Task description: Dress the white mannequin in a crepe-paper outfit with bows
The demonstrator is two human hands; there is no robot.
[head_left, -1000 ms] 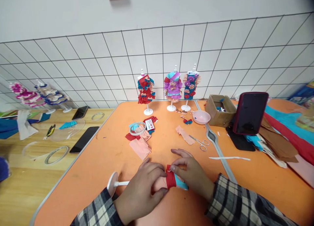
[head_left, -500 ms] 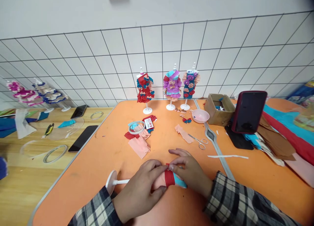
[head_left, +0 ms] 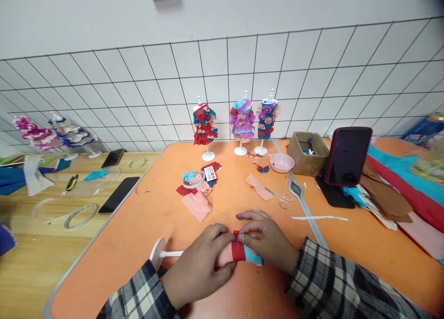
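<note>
A small mannequin lies on its side on the orange table [head_left: 145, 226], its white round base [head_left: 157, 253] pointing left. My left hand [head_left: 199, 266] is closed round its pink body. A red paper band [head_left: 237, 251] wraps the body, with a blue piece [head_left: 253, 257] beside it. My right hand [head_left: 267, 238] pinches the top edge of the red band with thumb and forefinger. Both sleeves are plaid.
Three dressed mannequins [head_left: 243, 122] stand at the back. Pink paper scraps [head_left: 198, 204], a tape roll [head_left: 194, 179], scissors [head_left: 280, 198], a pink bowl [head_left: 281, 162], a cardboard box [head_left: 305, 148] and a propped phone [head_left: 348, 156] lie beyond my hands. Paper sheets [head_left: 395, 194] pile at the right.
My hands have stayed on the mannequin and band with only slight finger shifts; the view has drifted a little.
</note>
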